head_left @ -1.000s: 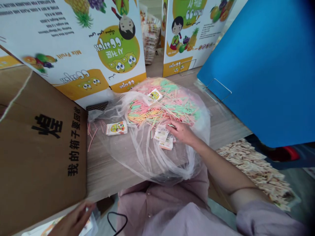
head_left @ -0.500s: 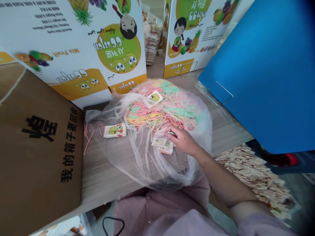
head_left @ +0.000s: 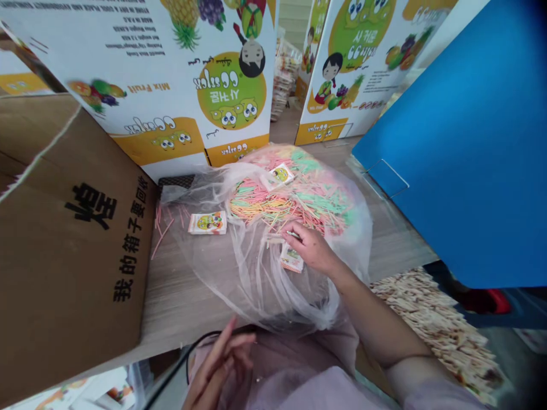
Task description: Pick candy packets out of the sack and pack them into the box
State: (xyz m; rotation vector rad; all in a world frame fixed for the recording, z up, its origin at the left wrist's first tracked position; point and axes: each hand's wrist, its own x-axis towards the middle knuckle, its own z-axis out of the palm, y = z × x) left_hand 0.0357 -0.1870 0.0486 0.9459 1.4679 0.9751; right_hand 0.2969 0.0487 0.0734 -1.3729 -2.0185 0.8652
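Note:
My right hand (head_left: 311, 248) pinches a thin pale packet (head_left: 276, 239), seen nearly edge-on, at the near side of an open clear plastic bag (head_left: 256, 279). Just beneath that hand lies a printed packet (head_left: 291, 259) with a striped edge. The bag is full of pink, green and yellow candy sticks (head_left: 273, 205), and a small printed carton (head_left: 282, 173) rests on top of them. My left hand (head_left: 222, 364) is low over my lap, fingers stretched and apart, holding nothing. Left of the candy lies a second small carton (head_left: 207, 222).
White printed cartons (head_left: 162, 97) stand behind the bag. A brown cardboard box (head_left: 94, 245) is at the left, with loose pink sticks (head_left: 162, 233) beside it. A blue panel (head_left: 461, 148) rises at the right. Below it lie many filled packets (head_left: 431, 324).
My left hand has come into view from below. The packet in my right hand has turned from face-up to nearly edge-on. The view has shifted slightly.

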